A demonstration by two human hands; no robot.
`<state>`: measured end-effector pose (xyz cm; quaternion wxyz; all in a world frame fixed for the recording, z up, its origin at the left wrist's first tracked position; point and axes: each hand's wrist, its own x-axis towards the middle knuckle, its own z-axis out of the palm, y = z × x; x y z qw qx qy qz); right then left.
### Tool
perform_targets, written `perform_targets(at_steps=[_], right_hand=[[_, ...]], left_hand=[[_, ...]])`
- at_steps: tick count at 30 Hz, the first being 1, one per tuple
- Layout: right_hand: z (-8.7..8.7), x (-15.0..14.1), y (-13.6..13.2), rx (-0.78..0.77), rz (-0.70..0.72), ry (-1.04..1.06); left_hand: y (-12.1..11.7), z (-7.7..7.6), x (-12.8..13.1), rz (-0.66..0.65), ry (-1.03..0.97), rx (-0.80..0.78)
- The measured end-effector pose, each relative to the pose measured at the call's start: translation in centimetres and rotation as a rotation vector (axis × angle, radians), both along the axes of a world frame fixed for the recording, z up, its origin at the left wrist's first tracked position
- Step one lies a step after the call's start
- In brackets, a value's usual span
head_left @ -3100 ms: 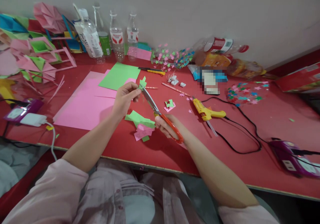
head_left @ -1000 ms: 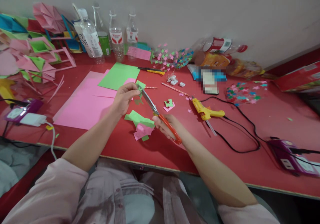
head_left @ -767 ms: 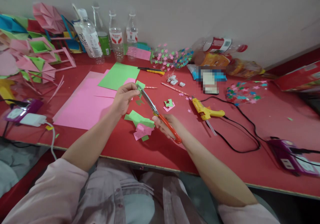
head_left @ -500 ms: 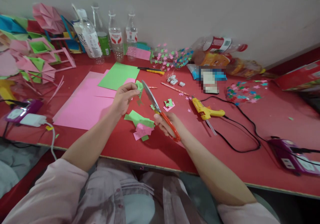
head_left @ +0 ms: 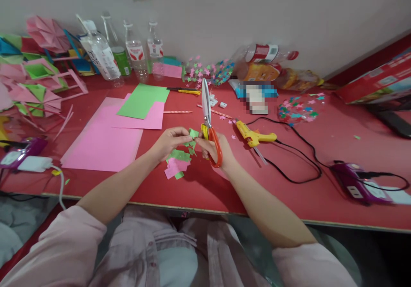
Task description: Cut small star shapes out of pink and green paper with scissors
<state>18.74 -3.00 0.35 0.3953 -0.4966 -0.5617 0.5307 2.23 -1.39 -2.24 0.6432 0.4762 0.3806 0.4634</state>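
My right hand (head_left: pixel 215 149) grips the orange handles of a pair of scissors (head_left: pixel 208 120), whose closed blades point straight up and away from me. My left hand (head_left: pixel 169 140) pinches a small green paper piece (head_left: pixel 192 136) right beside the right hand's fingertips, just above the red table (head_left: pixel 321 201). Below the two hands lies a small heap of green and pink paper scraps (head_left: pixel 176 164).
Pink sheets (head_left: pixel 105 137) and a green sheet (head_left: pixel 143 100) lie to the left. A yellow glue gun (head_left: pixel 253 134) with a black cord sits to the right, a purple power strip (head_left: pixel 356 180) beyond it. Bottles (head_left: pixel 135 51), folded paper models (head_left: pixel 35 73) and paper stars (head_left: pixel 205 71) line the wall.
Both hands have come down and together near the scrap heap. The scissors left the green piece and swung from slanting left to pointing upright. The view shifted slightly to the right.
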Motion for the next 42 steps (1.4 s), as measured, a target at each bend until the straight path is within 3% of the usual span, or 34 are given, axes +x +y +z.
perform_targets(at_steps=[4, 7, 10, 18, 23, 31, 33, 36, 38, 42], right_hand=[[0.5, 0.5, 0.3, 0.033, -0.088, 0.041], [0.4, 1.4, 1.3, 0.107, -0.159, 0.15], [0.0, 2.6, 2.6, 0.131, -0.203, 0.192], [-0.4, 3.7, 3.9, -0.043, -0.147, -0.105], [-0.8, 3.4, 4.6, -0.103, -0.148, -0.335], [-0.7, 4.0, 5.5, -0.009, -0.22, -0.736], [-0.3, 4.0, 5.4, 0.028, -0.233, -0.813], [0.3, 3.8, 5.1, 0.063, -0.255, -0.879], [0.5, 3.5, 4.8, 0.081, -0.271, -0.892], [0.4, 2.8, 4.2, 0.116, -0.296, -0.859]], left_hand=[[0.9, 0.0, -1.1, 0.095, 0.162, 0.153], [1.9, -0.4, -2.2, 0.138, 0.479, 0.391], [2.5, -1.1, -2.5, 0.057, 0.813, 0.525], [3.1, -1.4, -0.8, -0.166, 1.395, 0.732], [3.8, -0.8, -0.9, -0.138, 1.413, 0.701], [3.9, -0.6, -3.0, -0.006, 1.125, 0.57], [3.7, 0.0, -3.8, -0.075, 1.095, 0.519], [3.0, 1.2, -4.6, -0.369, 1.009, 0.373], [2.3, 1.9, -4.5, -0.517, 0.993, 0.359], [1.4, 2.3, -3.7, -0.639, 1.136, 0.422]])
